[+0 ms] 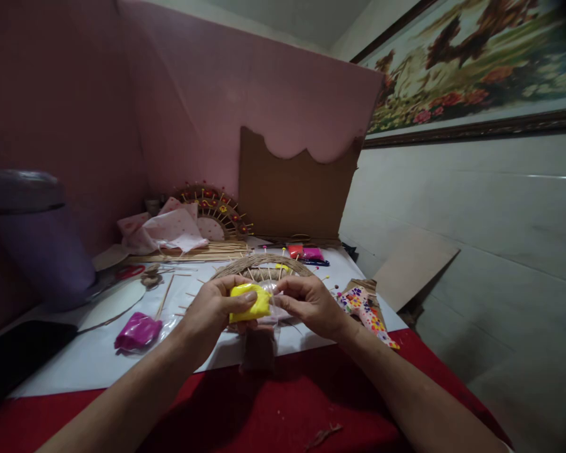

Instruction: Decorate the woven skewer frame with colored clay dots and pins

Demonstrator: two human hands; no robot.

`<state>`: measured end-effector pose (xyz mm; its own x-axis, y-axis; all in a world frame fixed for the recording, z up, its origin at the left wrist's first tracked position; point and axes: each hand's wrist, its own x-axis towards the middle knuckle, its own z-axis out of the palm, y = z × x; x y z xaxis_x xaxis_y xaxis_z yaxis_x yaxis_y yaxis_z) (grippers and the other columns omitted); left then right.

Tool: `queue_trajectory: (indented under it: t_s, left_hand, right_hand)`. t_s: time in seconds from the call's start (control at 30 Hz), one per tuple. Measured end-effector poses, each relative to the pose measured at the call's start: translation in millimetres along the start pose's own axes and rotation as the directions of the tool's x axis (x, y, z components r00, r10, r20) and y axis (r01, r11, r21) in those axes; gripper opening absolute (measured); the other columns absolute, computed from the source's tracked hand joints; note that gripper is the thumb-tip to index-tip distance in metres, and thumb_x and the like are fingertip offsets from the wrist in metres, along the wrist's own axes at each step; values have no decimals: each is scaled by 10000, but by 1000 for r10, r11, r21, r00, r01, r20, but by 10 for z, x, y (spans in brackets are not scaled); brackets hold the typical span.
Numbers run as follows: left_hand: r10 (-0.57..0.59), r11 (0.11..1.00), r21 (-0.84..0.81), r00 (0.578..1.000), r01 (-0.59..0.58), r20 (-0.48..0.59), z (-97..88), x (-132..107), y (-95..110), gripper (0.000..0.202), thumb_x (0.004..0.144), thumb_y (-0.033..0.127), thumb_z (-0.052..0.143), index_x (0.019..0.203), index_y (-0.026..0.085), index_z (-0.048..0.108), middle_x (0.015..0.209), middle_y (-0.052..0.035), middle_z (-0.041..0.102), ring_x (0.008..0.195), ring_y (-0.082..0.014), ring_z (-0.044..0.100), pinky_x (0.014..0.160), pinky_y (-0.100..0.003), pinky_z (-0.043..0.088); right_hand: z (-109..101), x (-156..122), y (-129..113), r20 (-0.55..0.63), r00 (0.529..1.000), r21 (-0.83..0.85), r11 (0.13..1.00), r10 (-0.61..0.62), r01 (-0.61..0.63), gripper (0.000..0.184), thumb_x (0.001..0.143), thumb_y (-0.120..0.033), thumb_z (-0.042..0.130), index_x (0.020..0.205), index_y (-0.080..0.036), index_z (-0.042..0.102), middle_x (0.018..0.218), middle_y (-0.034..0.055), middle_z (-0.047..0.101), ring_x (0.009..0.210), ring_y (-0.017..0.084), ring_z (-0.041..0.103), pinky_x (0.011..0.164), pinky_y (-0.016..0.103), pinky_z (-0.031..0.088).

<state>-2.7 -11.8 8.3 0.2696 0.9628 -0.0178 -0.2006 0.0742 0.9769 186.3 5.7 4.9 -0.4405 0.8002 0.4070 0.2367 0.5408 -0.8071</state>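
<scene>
My left hand (pixel 212 308) is closed around a soft bright yellow packet of modelling clay (pixel 259 302), thumb pressed on top. At the packet's right end, my right hand (pixel 314 305) pinches its clear plastic wrapper (pixel 278 305) between thumb and fingers. Just behind my hands lies a twine-wrapped ring (pixel 271 260) with small sticks and coloured beads standing out around it; my hands hide its near part. Below the yellow packet, a dark brown packet (pixel 257 350) rests at the edge of the white sheet. A purple clay packet (pixel 138 331) lies to the left.
On the white sheet (pixel 99 371) stand a purple tumbler (pixel 40 245), thin sticks (pixel 188 253), red-handled scissors (pixel 127 272) and red and magenta packets (pixel 311 253). A decorated half-round fan piece (pixel 226 211) and cut cardboard (pixel 295 192) stand behind. Floral cloth (pixel 365 308) lies right.
</scene>
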Motion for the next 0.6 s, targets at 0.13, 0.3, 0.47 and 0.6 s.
queue_trajectory:
  t_s: [0.13, 0.3, 0.47, 0.6]
  left_hand:
    - [20, 1000, -22, 1000, -20, 10, 13, -5, 17, 223, 655, 234, 706, 802, 126, 579, 654, -44, 650, 471, -109, 562, 434, -200, 392]
    - [6, 998, -63, 999, -9, -45, 21, 10, 15, 260, 628, 228, 722, 801, 142, 547, 654, -42, 654, 445, -115, 564, 406, -197, 376]
    - [-1, 996, -87, 997, -5, -76, 7, 23, -9, 272, 614, 217, 730, 805, 143, 550, 664, -47, 651, 464, -126, 580, 419, -209, 401]
    - [-4, 998, -64, 999, 1, -41, 11, 11, -11, 257, 627, 224, 724, 810, 137, 565, 650, -51, 650, 464, -124, 577, 409, -199, 382]
  right_hand:
    - [35, 19, -9, 33, 995, 261, 960, 97, -102, 240, 775, -392, 612, 750, -171, 519, 455, -104, 325, 376, 41, 227, 362, 188, 151]
    - [49, 50, 22, -16, 991, 383, 916, 133, -117, 276, 767, -421, 625, 741, -160, 536, 471, -102, 323, 380, 30, 223, 361, 182, 145]
    - [56, 42, 66, -78, 990, 299, 950, 118, -90, 263, 758, -404, 638, 811, -147, 611, 498, -80, 365, 412, 45, 260, 380, 199, 161]
    - [62, 32, 35, -23, 984, 322, 934, 174, -158, 249, 692, -369, 703, 732, -159, 576, 450, -100, 350, 390, 37, 226, 378, 201, 131]
